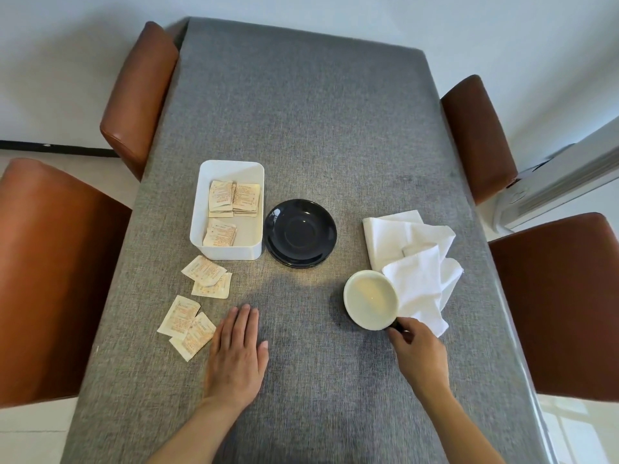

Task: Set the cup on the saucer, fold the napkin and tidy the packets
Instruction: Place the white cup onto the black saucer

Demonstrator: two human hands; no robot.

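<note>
A cup (371, 299), white inside and dark outside, stands on the grey table with my right hand (418, 351) gripping its dark handle from the near side. Up and to the left of it, the black saucer (300, 233) lies bare. A crumpled white napkin (413, 259) lies to the right of the cup, touching it. Several loose packets (197, 303) lie scattered at the left. My left hand (238, 354) rests flat on the table just right of them, fingers together, holding nothing.
A white box (228, 211) holding several stacked packets stands left of the saucer. Brown leather chairs flank the grey cloth-covered table (301, 112), two on each side. A white unit stands by the wall at the far right.
</note>
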